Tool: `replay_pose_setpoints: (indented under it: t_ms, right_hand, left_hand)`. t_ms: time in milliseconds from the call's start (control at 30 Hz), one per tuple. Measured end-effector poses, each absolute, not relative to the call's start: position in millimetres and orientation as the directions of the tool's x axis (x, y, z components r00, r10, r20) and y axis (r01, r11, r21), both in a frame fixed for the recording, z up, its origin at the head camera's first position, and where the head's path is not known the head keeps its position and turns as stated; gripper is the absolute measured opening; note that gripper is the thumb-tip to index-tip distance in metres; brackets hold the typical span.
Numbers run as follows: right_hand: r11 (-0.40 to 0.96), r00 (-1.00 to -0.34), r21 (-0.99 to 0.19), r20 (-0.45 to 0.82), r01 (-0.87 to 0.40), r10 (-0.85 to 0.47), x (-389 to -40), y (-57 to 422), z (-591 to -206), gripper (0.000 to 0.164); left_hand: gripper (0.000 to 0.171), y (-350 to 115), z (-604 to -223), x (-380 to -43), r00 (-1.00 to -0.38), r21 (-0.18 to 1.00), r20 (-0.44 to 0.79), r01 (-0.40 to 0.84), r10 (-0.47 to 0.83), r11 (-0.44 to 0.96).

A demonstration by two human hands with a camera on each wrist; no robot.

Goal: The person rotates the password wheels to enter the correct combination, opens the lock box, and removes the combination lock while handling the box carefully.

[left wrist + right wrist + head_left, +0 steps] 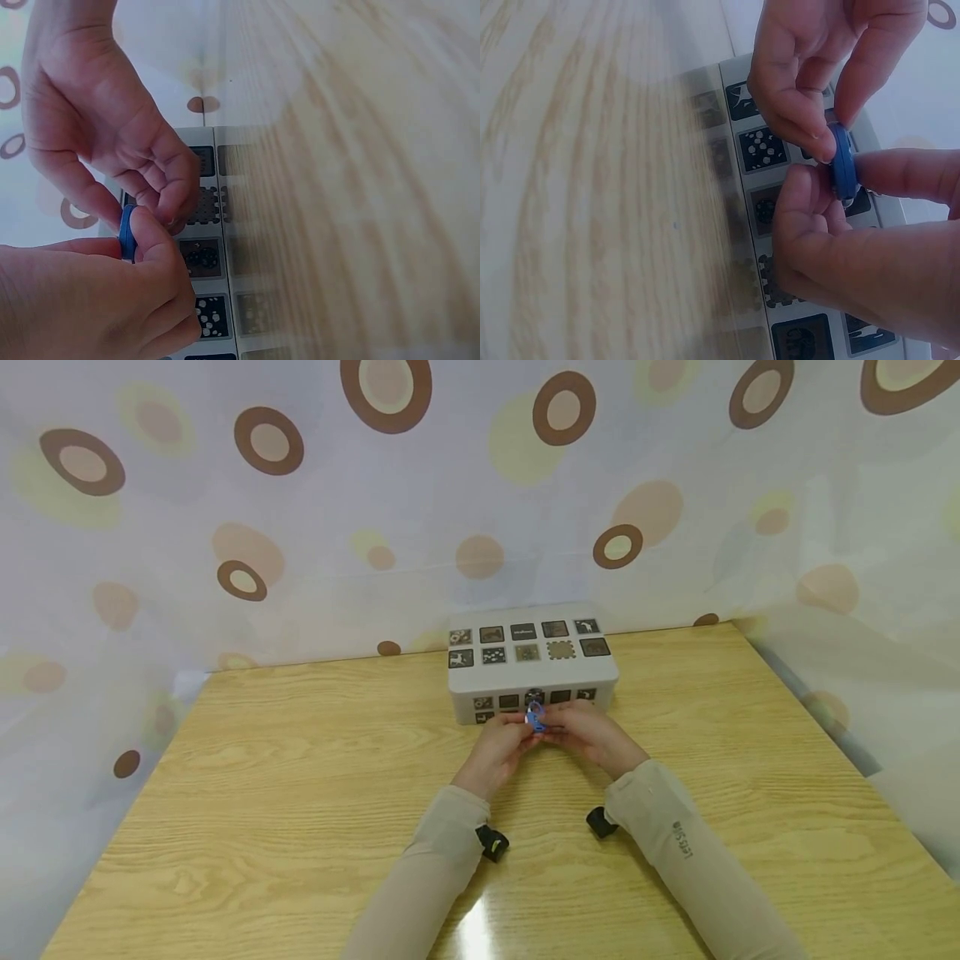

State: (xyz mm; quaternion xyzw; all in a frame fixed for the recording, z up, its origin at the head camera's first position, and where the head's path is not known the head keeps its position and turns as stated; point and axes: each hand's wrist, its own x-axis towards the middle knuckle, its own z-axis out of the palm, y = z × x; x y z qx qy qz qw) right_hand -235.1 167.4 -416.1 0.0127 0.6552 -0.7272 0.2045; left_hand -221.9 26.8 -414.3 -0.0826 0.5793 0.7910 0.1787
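In the head view both hands meet at the front of a white box [532, 675] printed with rows of dark picture squares. Between their fingertips is a small, flat blue piece [535, 721] with a loop at its top, right in front of the box's dark front clasp [535, 695]. My left hand [495, 747] pinches its left side and my right hand [588, 731] its right. Seen edge-on in the right wrist view, the blue piece [844, 163] shows a bit of metal at its lower end. Fingers cover much of it; I cannot tell its kind.
The box stands at the back of a wood-grain table [300, 810], close to a pale curtain [315, 527] with brown and yellow ovals. More of that cloth hangs at both sides. A black strap [492, 843] is at the left wrist, another black strap [601, 822] at the right.
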Motion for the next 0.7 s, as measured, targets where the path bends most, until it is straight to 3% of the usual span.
replay_pose_setpoints:
  t_ms: [167,400,700]
  right_hand:
    - [-0.052,-0.916,-0.947,-0.292,0.318,-0.276,-234.5,167.3,-416.1,0.036]
    - [-0.128,-0.906,-0.909,-0.366,0.398,-0.214,-234.0,168.2,-408.5,0.02]
    - [-0.118,-0.899,-0.904,-0.378,0.41,-0.222,-233.9,171.0,-407.3,0.014]
  left_hand:
    - [0.022,27.0,-414.6,-222.1,-0.921,0.885,-0.342,-0.382,0.186,-0.266]
    - [0.023,26.1,-410.7,-220.9,-0.921,0.88,-0.346,-0.385,0.182,-0.277]
    - [0.023,26.4,-411.4,-220.7,-0.92,0.879,-0.352,-0.389,0.175,-0.275]
